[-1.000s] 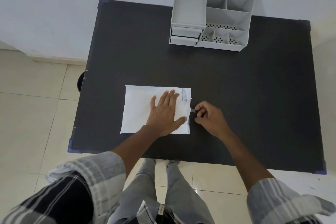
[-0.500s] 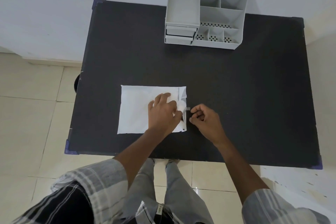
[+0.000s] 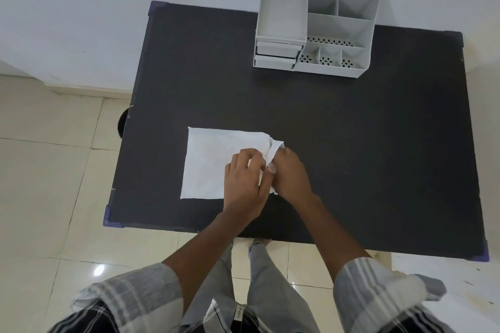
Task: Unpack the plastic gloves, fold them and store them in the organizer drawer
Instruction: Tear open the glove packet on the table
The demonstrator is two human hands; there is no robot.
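Where the two sets of fingertips meet, at the right-hand end of a flat white packet (image 3: pixel 216 162), both hands pinch its crumpled edge: the left hand (image 3: pixel 244 181) curls its fingers (image 3: pixel 243 155) onto the plastic from the left, and the right hand (image 3: pixel 290 176) grips a raised flap of the same edge from the right, its thumb close against the left hand's. Both hands are equally close to the opening; neither has to reach. From the fingers the packet stretches away to the left, lying flat on the near-left part of a dark table (image 3: pixel 351 143), its long axis running left to right. The gloves themselves cannot be seen; presumably they are inside. Pulling the hands apart left and right looks like the way to open it. Well apart, at the far edge of the table and a little right of the hands, stands a grey organizer (image 3: pixel 319 24), with two small drawers (image 3: pixel 277 55), both pushed in, low on its left side.
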